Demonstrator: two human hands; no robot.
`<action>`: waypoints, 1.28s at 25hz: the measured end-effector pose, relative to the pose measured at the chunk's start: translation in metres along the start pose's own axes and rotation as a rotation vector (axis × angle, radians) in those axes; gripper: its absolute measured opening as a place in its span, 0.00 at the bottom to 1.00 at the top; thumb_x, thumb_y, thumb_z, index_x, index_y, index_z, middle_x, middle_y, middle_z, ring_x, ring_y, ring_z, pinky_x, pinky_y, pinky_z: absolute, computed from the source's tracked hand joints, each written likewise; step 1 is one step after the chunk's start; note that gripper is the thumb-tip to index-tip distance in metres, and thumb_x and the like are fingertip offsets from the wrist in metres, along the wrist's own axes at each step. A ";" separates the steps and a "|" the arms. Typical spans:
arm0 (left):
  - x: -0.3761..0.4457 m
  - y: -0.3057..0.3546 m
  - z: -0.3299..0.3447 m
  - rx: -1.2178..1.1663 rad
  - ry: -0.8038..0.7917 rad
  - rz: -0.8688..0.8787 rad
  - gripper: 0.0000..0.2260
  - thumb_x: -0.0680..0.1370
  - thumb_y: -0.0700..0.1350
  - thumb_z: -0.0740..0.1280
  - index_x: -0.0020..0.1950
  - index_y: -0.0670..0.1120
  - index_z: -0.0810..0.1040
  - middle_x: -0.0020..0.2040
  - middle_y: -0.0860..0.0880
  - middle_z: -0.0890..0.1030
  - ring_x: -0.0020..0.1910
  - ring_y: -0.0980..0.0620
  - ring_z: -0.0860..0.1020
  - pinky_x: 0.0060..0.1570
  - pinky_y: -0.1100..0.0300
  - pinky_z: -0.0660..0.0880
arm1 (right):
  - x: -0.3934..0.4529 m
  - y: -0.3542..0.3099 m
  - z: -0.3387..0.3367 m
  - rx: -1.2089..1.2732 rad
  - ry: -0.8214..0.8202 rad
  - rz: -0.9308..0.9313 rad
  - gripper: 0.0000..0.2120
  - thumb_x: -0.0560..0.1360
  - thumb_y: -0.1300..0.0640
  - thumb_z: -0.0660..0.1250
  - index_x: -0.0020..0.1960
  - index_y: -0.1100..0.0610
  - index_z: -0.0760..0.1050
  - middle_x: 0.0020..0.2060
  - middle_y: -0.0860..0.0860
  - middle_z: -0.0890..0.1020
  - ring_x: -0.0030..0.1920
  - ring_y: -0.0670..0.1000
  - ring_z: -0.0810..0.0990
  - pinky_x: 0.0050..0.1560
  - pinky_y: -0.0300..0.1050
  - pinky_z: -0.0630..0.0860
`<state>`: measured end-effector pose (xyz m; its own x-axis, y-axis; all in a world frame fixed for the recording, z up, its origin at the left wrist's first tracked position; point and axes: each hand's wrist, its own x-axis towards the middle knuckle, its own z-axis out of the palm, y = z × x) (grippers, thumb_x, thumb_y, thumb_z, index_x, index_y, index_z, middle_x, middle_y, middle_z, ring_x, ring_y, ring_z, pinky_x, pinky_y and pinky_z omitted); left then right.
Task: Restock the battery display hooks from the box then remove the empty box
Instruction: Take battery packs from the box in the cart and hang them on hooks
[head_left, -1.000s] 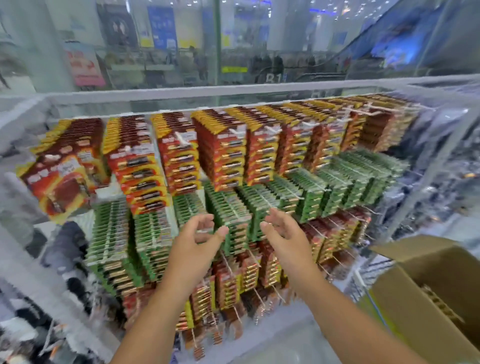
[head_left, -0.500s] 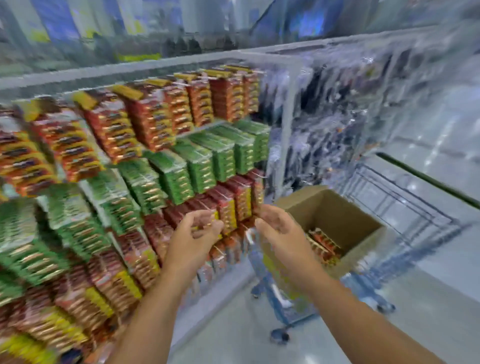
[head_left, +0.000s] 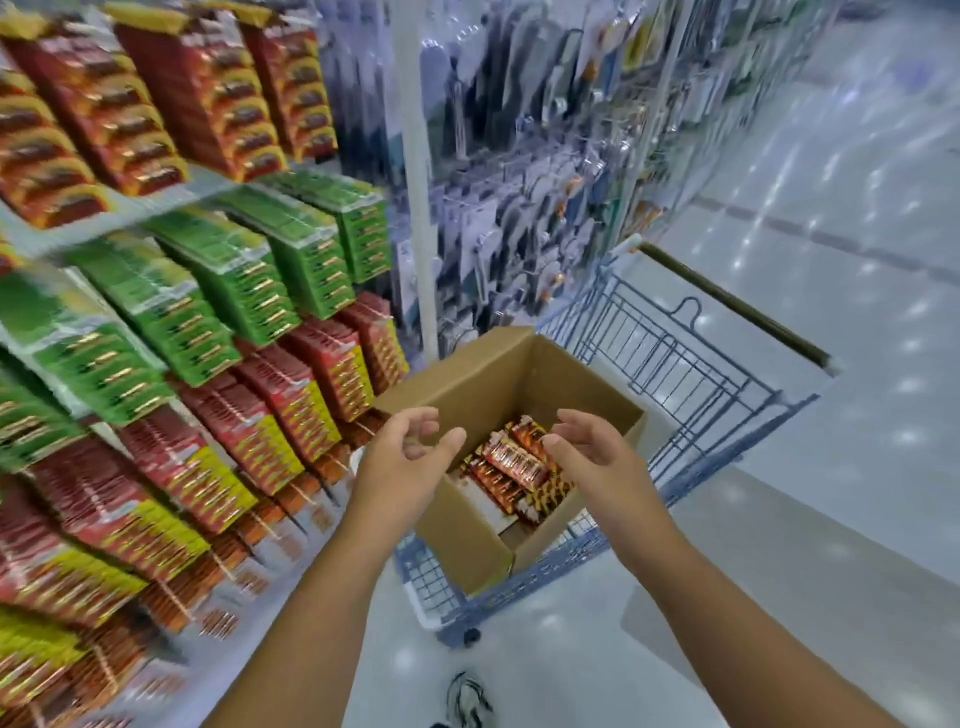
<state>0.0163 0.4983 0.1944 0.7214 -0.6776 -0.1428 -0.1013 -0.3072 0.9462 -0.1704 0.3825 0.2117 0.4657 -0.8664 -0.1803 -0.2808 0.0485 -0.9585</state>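
Observation:
An open cardboard box (head_left: 470, 551) sits in a blue wire cart (head_left: 691, 379). Several red and orange battery packs (head_left: 514, 475) lie in its bottom. My left hand (head_left: 402, 467) hovers over the box's left wall, fingers loosely curled, holding nothing. Over the right side of the box my right hand (head_left: 597, 452) hangs the same way, empty. The battery display (head_left: 218, 291) fills the left of the view, its hooks packed with red, green and red-yellow packs.
A white upright post (head_left: 418, 208) ends the battery display; hooks with grey blister-packed goods (head_left: 524, 197) hang beyond it. The cart's handle (head_left: 737, 306) points into the aisle. Shiny floor (head_left: 831, 467) spreads to the right. A shoe (head_left: 467, 696) shows at the bottom.
The view has swung right and down from the display to the box. Both hands have left the hanging packs and come over the open box, still empty.

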 end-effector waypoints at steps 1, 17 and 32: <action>0.018 -0.004 0.009 -0.003 -0.007 -0.014 0.13 0.79 0.54 0.73 0.62 0.55 0.77 0.58 0.56 0.80 0.53 0.54 0.80 0.47 0.61 0.74 | 0.017 0.003 -0.003 -0.023 0.003 0.013 0.14 0.79 0.50 0.72 0.64 0.43 0.78 0.56 0.43 0.82 0.56 0.43 0.81 0.47 0.32 0.77; 0.135 -0.067 0.132 0.040 0.172 -0.387 0.13 0.78 0.53 0.74 0.60 0.56 0.77 0.54 0.59 0.79 0.46 0.63 0.78 0.42 0.69 0.71 | 0.246 0.089 -0.036 -0.320 -0.361 0.219 0.16 0.80 0.48 0.72 0.67 0.46 0.78 0.56 0.41 0.82 0.57 0.42 0.80 0.62 0.46 0.78; 0.178 -0.166 0.259 -0.080 0.468 -0.909 0.13 0.79 0.55 0.73 0.60 0.57 0.74 0.61 0.56 0.79 0.57 0.55 0.78 0.52 0.57 0.78 | 0.410 0.231 -0.020 -0.915 -1.088 0.319 0.20 0.80 0.46 0.70 0.70 0.48 0.74 0.61 0.46 0.80 0.58 0.47 0.79 0.52 0.41 0.75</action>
<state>-0.0158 0.2559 -0.0635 0.6993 0.1232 -0.7041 0.6508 -0.5173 0.5558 -0.0608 0.0287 -0.0795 0.5581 -0.0629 -0.8274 -0.7240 -0.5241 -0.4485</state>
